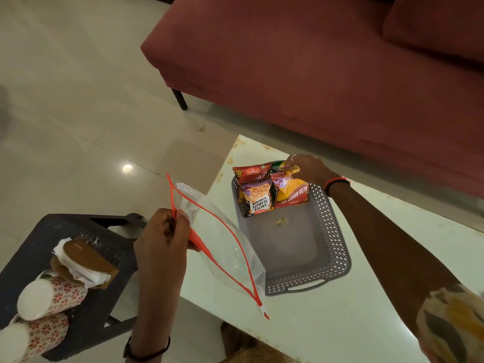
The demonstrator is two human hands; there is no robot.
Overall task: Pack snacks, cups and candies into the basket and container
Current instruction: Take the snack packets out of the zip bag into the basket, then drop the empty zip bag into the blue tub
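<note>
Standing snack packets (272, 191) upright at basket (337, 247) far end, near table (366, 297) far edge; right hand (310, 170) fingers pinching yellow packet top; left hand (162, 239) pinching open zip bag (225, 247) rim; advising tight rows, keeping near half free

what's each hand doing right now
Left hand: closed on the zip bag at its orange seal.
Right hand: closed on the aloo bhujia sev packet in the basket.

A maroon sofa (327, 74) stands behind the white table (340, 310) (stained near its far corner), on pale floor tiles (78, 100).
</note>
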